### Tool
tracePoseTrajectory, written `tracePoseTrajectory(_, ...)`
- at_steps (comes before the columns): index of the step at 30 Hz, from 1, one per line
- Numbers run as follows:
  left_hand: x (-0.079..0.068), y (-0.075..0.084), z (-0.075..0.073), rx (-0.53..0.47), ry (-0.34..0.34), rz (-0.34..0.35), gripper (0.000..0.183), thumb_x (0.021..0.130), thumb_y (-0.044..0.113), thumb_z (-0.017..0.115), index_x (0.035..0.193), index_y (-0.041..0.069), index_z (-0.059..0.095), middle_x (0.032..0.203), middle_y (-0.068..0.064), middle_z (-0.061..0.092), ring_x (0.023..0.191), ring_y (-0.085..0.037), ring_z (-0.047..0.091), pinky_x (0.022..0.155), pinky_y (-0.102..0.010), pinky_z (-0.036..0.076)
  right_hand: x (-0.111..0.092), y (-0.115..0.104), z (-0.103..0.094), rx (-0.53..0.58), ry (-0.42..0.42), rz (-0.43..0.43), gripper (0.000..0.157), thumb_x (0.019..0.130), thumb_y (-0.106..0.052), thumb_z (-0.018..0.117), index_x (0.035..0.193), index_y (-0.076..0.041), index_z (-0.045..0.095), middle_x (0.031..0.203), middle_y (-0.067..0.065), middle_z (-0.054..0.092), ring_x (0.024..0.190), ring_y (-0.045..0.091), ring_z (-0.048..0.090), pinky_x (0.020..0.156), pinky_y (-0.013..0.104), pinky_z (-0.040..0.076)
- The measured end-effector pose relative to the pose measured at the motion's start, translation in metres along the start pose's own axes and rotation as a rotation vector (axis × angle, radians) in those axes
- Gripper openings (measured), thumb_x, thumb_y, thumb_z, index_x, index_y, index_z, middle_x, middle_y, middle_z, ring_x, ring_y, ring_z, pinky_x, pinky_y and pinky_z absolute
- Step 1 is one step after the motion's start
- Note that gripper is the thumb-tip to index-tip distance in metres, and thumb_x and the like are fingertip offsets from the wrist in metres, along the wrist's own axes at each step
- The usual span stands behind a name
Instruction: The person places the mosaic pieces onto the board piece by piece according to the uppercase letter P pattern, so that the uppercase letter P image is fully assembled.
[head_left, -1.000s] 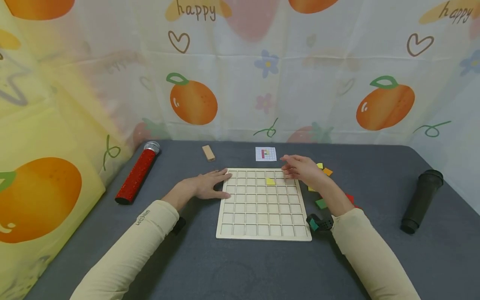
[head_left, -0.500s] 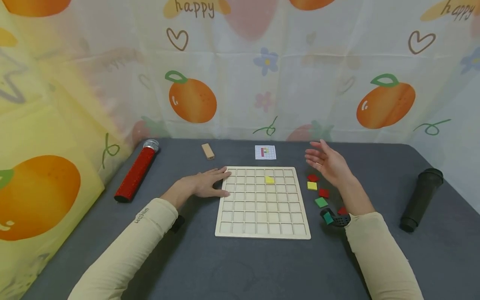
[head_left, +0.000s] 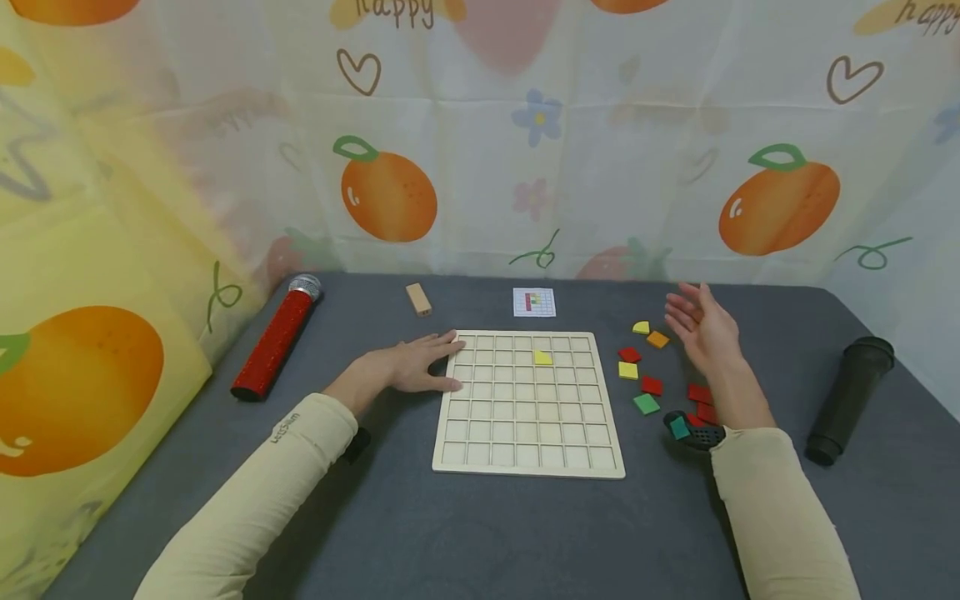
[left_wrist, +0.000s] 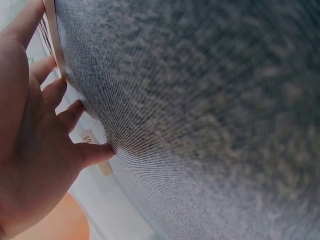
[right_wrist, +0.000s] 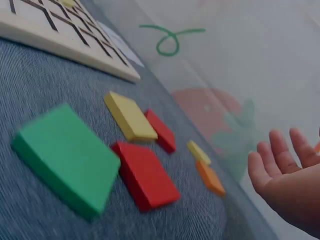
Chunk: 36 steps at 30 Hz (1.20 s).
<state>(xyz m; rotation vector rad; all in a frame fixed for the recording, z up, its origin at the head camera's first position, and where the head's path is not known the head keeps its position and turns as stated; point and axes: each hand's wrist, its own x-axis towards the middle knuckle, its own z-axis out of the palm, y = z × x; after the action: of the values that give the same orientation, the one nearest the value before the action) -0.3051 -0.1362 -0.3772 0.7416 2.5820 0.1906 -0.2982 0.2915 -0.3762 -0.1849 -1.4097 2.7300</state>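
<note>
The wooden grid board (head_left: 525, 412) lies flat on the counter (head_left: 390, 525) before me, its left rim under my left hand (head_left: 411, 367), fingers spread and thumb resting at the edge. My right hand (head_left: 708, 333) is raised well to the right of it, fingers extended and slightly apart, with nothing visible in its grip; the orange tile (head_left: 657, 339) on the counter is among the pieces nearest it. Beside that lies a round-edged yellow tile (head_left: 641, 327), and closer to me come red tiles (head_left: 652, 385), a plain yellow tile (head_left: 628, 370) and a green tile (head_left: 646, 404), some of the reds partly hidden.

One yellow piece (head_left: 543, 357) sits in the board's second row from the far side, the only one I can make out there. I judge this an early stage: one piece on the grid, the other colours lying off it. Past the far rim, a small printed card (head_left: 534, 302) shows several coloured squares, more than the board carries. Left of it lies a wooden block (head_left: 418, 300); a red microphone (head_left: 279, 342) lies far left, a black cylinder (head_left: 851, 400) far right.
</note>
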Motion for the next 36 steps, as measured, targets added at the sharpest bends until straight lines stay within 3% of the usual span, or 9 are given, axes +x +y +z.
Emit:
tracePoseTrajectory(5, -0.002, 0.001, 0.000, -0.018, -0.005, 0.006, 0.083, 0.091, 0.059, 0.051, 0.155, 0.020, 0.014, 0.160, -0.005, 0.002, 0.144, -0.029, 0.005, 0.107, -0.063, 0.009, 0.005, 0.003, -0.009, -0.157, 0.017, 0.034, 0.046, 0.098, -0.042, 0.044, 0.136, -0.015, 0.045, 0.120, 0.003, 0.052, 0.135, 0.025, 0.031, 0.111, 0.032, 0.020)
tracePoseTrajectory(8, -0.003, 0.000, 0.000, -0.024, -0.005, 0.008, 0.083, 0.092, 0.058, 0.051, 0.155, 0.019, 0.014, 0.160, -0.006, 0.003, 0.144, -0.030, 0.006, 0.106, -0.064, 0.010, 0.009, 0.007, -0.013, -0.292, 0.011, 0.050, 0.058, 0.098, -0.047, 0.040, 0.146, -0.015, 0.035, 0.135, 0.008, 0.044, 0.140, 0.026, 0.020, 0.111, 0.032, 0.020)
tracePoseTrajectory(11, -0.003, 0.000, -0.001, -0.024, -0.002, 0.010, 0.082, 0.092, 0.057, 0.052, 0.155, 0.019, 0.014, 0.159, -0.006, 0.002, 0.144, -0.030, 0.005, 0.107, -0.063, 0.010, 0.012, 0.010, -0.016, -0.422, -0.001, 0.044, 0.069, 0.097, -0.050, 0.038, 0.152, -0.011, 0.026, 0.139, 0.009, 0.040, 0.137, 0.026, 0.027, 0.110, 0.032, 0.024)
tracePoseTrajectory(16, -0.002, 0.001, -0.001, -0.014, 0.003, 0.006, 0.083, 0.092, 0.058, 0.052, 0.155, 0.020, 0.014, 0.160, -0.005, 0.002, 0.144, -0.029, 0.005, 0.107, -0.063, 0.009, 0.014, 0.014, -0.023, -0.683, -0.038, -0.012, 0.070, 0.099, -0.048, 0.037, 0.150, -0.001, 0.025, 0.131, 0.011, 0.044, 0.119, 0.020, 0.044, 0.106, 0.033, 0.032)
tracePoseTrajectory(24, 0.000, 0.002, -0.002, -0.011, -0.003, 0.007, 0.083, 0.092, 0.058, 0.051, 0.155, 0.020, 0.014, 0.160, -0.005, 0.002, 0.144, -0.029, 0.005, 0.107, -0.063, 0.009, 0.012, 0.018, -0.025, -1.072, -0.100, -0.105, 0.055, 0.100, -0.027, 0.052, 0.144, 0.003, 0.037, 0.138, 0.028, 0.041, 0.124, 0.041, 0.041, 0.103, 0.050, 0.034)
tracePoseTrajectory(29, 0.000, 0.002, -0.001, -0.012, -0.004, 0.013, 0.083, 0.092, 0.059, 0.051, 0.155, 0.020, 0.014, 0.159, -0.005, 0.002, 0.144, -0.029, 0.005, 0.106, -0.064, 0.009, 0.009, 0.018, -0.025, -1.204, -0.133, -0.167, 0.049, 0.095, -0.011, 0.060, 0.138, 0.005, 0.043, 0.130, 0.030, 0.047, 0.117, 0.043, 0.046, 0.096, 0.053, 0.039)
tracePoseTrajectory(36, -0.002, 0.002, -0.002, -0.007, -0.001, 0.004, 0.082, 0.092, 0.058, 0.051, 0.155, 0.020, 0.014, 0.159, -0.005, 0.003, 0.144, -0.028, 0.005, 0.107, -0.063, 0.010, 0.011, 0.020, -0.021, -1.305, -0.147, -0.195, 0.044, 0.092, -0.008, 0.064, 0.133, 0.004, 0.049, 0.124, 0.028, 0.051, 0.113, 0.042, 0.049, 0.094, 0.053, 0.040)
